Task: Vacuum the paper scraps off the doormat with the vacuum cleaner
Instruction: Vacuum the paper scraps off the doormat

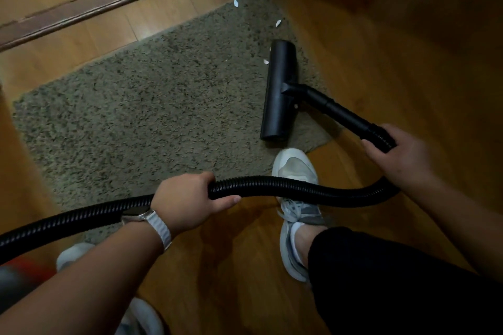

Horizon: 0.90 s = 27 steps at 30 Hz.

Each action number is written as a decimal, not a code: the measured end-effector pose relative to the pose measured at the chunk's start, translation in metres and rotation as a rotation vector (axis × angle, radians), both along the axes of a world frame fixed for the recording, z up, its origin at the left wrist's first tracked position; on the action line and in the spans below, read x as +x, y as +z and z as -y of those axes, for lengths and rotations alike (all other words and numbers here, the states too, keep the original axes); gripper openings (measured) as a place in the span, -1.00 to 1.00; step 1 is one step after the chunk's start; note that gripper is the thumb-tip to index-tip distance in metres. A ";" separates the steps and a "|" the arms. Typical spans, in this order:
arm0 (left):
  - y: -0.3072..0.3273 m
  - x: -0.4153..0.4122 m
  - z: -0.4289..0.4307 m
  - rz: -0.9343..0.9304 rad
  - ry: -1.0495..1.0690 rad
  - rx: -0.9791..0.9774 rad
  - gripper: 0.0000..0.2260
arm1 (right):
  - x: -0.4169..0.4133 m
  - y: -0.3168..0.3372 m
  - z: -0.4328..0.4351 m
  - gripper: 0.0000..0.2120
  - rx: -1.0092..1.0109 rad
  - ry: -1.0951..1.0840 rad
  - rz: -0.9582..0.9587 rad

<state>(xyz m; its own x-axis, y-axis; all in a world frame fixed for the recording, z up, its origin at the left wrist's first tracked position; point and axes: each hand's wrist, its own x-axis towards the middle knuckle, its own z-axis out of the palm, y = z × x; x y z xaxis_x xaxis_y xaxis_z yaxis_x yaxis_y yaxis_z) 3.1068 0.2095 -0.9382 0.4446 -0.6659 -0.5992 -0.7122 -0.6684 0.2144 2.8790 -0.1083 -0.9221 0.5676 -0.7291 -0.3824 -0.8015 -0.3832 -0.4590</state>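
Wood floor [381, 76] surrounded the doormat [141, 106] as my right hand [400, 155] gripped the wand [337, 111] and my left hand [190, 201] the hose [285, 185], nozzle [280, 90] on the mat's right end, apparently mid-pass, with paper scraps [278, 22] just beyond likely needing a forward push.

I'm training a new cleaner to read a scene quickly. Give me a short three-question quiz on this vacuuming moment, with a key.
1. True or false: the floor head rests on the doormat.
2. Which hand holds nearest the floor head? A. left hand B. right hand
3. Fill in: the left hand grips the ribbed black ____.
Key: 1 true; 2 B; 3 hose.
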 end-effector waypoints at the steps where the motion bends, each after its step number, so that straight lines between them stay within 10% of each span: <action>1: -0.001 -0.001 0.003 0.000 -0.010 -0.002 -0.42 | -0.006 -0.001 0.000 -0.84 0.012 -0.046 0.009; 13: 0.000 -0.005 0.017 -0.012 0.002 -0.036 -0.39 | -0.050 -0.024 -0.009 -0.91 0.105 -0.236 -0.014; 27: 0.004 -0.002 0.012 -0.057 0.027 -0.048 -0.38 | -0.025 -0.031 0.000 -0.72 0.010 0.077 -0.092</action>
<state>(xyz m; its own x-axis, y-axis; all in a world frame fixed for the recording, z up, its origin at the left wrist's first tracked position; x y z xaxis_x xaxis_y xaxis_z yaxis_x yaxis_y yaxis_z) 3.1046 0.1973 -0.9345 0.4288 -0.6828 -0.5915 -0.6800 -0.6750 0.2863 2.8536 -0.1080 -0.9531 0.5842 -0.6804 -0.4425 -0.8086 -0.4411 -0.3893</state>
